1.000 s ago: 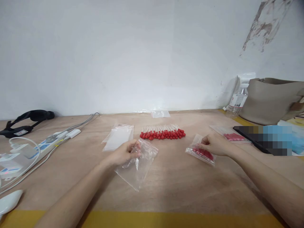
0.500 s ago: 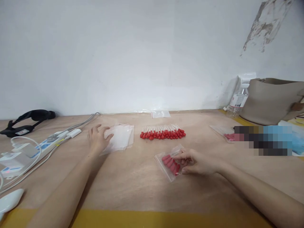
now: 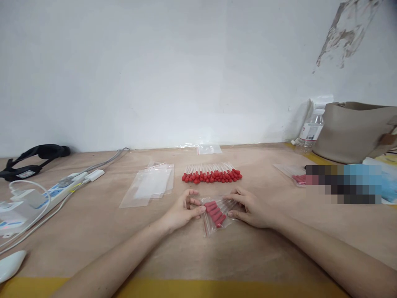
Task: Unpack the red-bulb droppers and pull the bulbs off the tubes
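A clear zip-lock bag (image 3: pixel 207 227) holds several sticks with thick red heads (image 3: pixel 214 212), like large swabs. My left hand (image 3: pixel 185 210) has its thumb on the bag's left edge, fingers curled behind it. The opposite side is pinched by my right hand (image 3: pixel 250 209), near the pale stick ends. Beyond both hands, a row of loose red-headed sticks (image 3: pixel 212 176) lies with heads toward me. To the left, flat zip-lock bags (image 3: pixel 149 184) form an overlapping pile.
A power strip (image 3: pixel 52 196) with plugs and cables runs along the left, near a black strap-like item (image 3: pixel 37 159). At right are another filled bag (image 3: pixel 290 171), a plastic bottle (image 3: pixel 312 130) and a grey-beige handbag (image 3: pixel 353 132). One zip-lock bag (image 3: pixel 209 149) lies by the wall.
My left hand has moved right from the flat bag pile to the filled bag and taken its left edge. My right hand still holds the bag, which has turned slightly.
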